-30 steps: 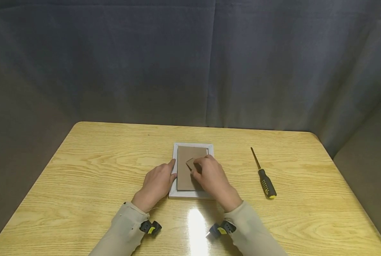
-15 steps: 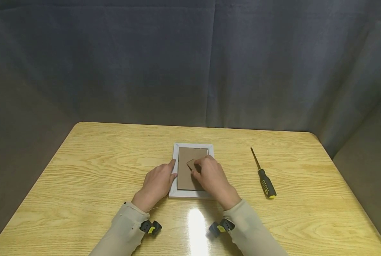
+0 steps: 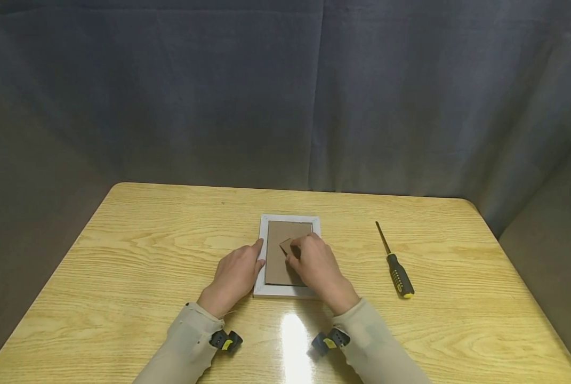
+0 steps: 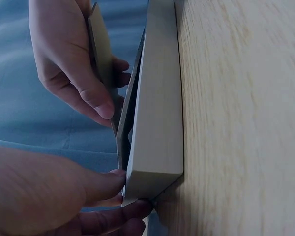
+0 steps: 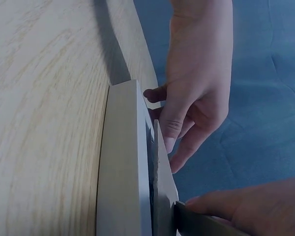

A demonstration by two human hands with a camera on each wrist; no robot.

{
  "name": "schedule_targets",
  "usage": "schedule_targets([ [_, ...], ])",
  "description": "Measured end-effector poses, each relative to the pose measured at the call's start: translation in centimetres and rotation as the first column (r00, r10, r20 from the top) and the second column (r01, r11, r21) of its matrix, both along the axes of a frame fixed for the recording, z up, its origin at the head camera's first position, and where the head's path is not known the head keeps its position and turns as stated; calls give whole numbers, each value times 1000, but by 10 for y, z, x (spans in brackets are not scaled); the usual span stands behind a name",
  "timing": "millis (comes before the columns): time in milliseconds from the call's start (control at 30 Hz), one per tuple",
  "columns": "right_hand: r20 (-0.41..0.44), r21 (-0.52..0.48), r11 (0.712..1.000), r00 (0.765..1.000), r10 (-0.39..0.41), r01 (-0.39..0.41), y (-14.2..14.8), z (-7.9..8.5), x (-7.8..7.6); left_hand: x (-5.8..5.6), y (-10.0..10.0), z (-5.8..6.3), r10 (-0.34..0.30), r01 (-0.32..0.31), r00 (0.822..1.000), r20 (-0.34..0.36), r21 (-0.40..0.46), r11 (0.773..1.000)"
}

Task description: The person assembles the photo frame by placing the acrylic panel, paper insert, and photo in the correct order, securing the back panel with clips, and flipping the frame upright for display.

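A white picture frame (image 3: 285, 291) lies back side up on the table, with a brown backing board (image 3: 276, 272) at its opening. My left hand (image 3: 234, 271) grips the frame's left side, thumb and fingers at its edge. On the board, my right hand (image 3: 316, 262) pinches a brown stand flap (image 3: 286, 245) that sticks up from the board's middle. Seen from the left wrist, the backing board (image 4: 122, 142) leans at a slant, with a dark gap between it and the frame (image 4: 157, 108). The right hand covers part of the frame's right side.
To the right of the frame lies a screwdriver (image 3: 400, 274) with a black and yellow handle, its shaft pointing away. The wooden table (image 3: 146, 240) ends at a dark curtain (image 3: 218, 106) behind. Light glares off the tabletop near the front.
The backing board has shifted slightly right, from overlapping the frame's border to lining up with the opening. My right hand moved with it; the left stayed put.
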State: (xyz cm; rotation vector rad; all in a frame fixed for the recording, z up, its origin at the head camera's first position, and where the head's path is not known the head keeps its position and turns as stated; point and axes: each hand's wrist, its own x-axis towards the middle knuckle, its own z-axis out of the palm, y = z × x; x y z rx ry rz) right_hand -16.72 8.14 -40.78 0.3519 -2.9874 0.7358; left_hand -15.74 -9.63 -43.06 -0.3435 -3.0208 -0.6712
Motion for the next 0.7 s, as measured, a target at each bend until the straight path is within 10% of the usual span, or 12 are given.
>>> schedule_targets([
  [700,-10,32,999,1000,-6,7,-4,-4,0,-1,1,0,5,-5,1000,9,-4,1000],
])
